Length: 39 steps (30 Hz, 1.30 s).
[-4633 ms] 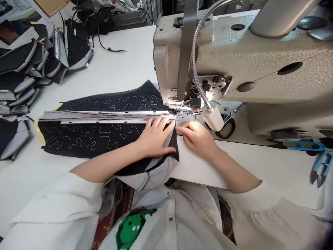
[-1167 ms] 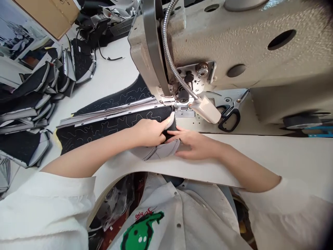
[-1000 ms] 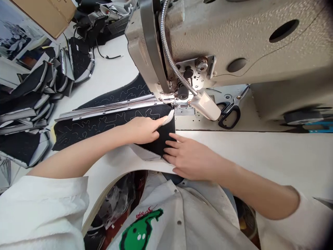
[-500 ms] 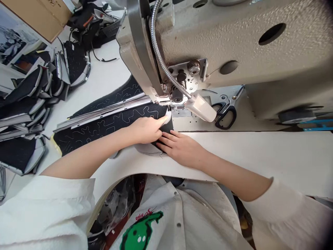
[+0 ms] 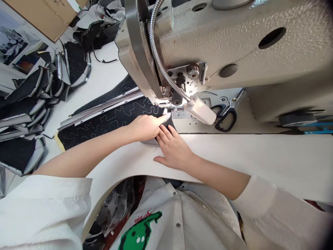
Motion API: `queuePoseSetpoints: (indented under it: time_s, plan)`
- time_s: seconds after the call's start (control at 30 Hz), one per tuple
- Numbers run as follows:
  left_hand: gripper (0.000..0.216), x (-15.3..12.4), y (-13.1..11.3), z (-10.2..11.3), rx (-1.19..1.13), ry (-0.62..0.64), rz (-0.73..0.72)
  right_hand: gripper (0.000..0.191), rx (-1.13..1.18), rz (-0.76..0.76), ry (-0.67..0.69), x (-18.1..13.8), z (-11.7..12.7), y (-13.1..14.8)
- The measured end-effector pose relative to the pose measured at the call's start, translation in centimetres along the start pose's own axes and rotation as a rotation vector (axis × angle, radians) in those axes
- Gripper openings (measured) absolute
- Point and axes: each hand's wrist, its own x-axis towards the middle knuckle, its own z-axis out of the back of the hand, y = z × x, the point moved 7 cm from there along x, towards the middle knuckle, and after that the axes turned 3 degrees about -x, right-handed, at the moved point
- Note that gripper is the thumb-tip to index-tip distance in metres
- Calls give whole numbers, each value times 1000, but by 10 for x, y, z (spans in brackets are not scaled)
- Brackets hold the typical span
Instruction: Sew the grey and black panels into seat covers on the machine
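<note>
A black fabric panel (image 5: 114,116) with pale looping stitching lies on the table, its right end under the needle area of the sewing machine (image 5: 179,95). My left hand (image 5: 145,127) presses on the panel, its index finger stretched toward the presser foot. Beside it, my right hand (image 5: 174,147) lies flat, fingertips on the panel's near right edge and thumb spread out over the white table. The fingertips of the right hand touch or nearly touch the left hand. A grey-edged part of the panel shows beneath the hands.
Scissors (image 5: 226,113) with black handles lie on the machine bed, right of a white lamp head (image 5: 200,110) on a flexible metal neck. Stacks of black and grey panels (image 5: 23,107) stand at the left. A cardboard box (image 5: 47,17) is at the upper left.
The panel has shifted slightly right and away from me. My left hand has moved a little with it. My right hand has turned, its thumb now spread apart and its fingers pointing farther forward.
</note>
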Motion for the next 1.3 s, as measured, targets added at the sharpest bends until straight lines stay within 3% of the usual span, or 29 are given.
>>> queuePoseSetpoints:
  time_s: [0.27, 0.4, 0.5, 0.63, 0.8, 0.93, 1.13, 1.3]
  plan:
    - [55, 8, -5, 1, -59, -142, 14, 93, 46, -84, 22, 18, -5, -5]
    - [47, 0, -8, 12, 103, -298, -242, 81, 100, -72, -11, 9, 2, -3]
    - [47, -2, 7, 12, 162, -264, -376, 80, 134, -43, -5, -1, 2, 2]
    - [51, 1, 21, 8, 84, -158, -311, 88, 109, -24, -6, -5, -2, 7]
    - [52, 4, -2, 6, 2, -137, -226, 93, 89, -40, -10, 12, -8, 5]
    - [50, 13, -7, 1, -28, -173, -129, 80, 80, -68, 12, 30, -8, -2]
    - [39, -2, 8, -1, 41, -388, -141, 61, 33, -108, -46, 25, -2, 0]
    - [54, -21, 25, -9, 224, -355, -138, 47, -34, -81, -101, 17, -3, 6]
